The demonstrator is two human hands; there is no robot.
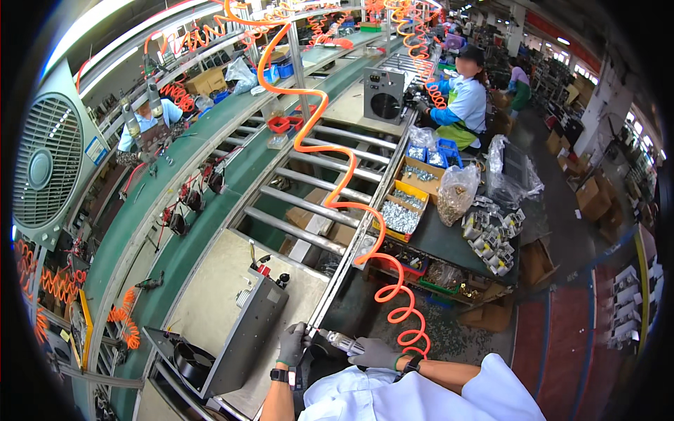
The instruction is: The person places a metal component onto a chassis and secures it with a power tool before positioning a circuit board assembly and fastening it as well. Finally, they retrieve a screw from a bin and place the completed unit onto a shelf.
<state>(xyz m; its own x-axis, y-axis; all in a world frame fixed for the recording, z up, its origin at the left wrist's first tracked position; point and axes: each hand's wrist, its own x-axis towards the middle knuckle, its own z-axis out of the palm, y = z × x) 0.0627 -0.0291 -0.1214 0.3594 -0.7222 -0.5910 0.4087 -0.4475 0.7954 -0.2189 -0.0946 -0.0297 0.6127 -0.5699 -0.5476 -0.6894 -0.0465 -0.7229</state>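
My right hand (376,353), in a grey glove, is wrapped round a silver air screwdriver (342,342). The tool lies nearly level, its tip pointing left toward my other hand. My left hand (291,345), also gloved, is closed near that tip, at the edge of the bench; what its fingers pinch is too small to make out. Just left of it stands a grey metal housing (247,335) with a black round fan duct (193,361) on its far left side. Small red and black parts (265,271) sit at its far end.
An orange coiled air hose (397,291) hangs down beside my right hand. Metal rollers (309,198) run ahead, with a green conveyor (189,242) to the left. Yellow bins of screws (401,214) and bagged parts stand at right. A co-worker (463,102) sits beyond; a large fan (53,161) stands left.
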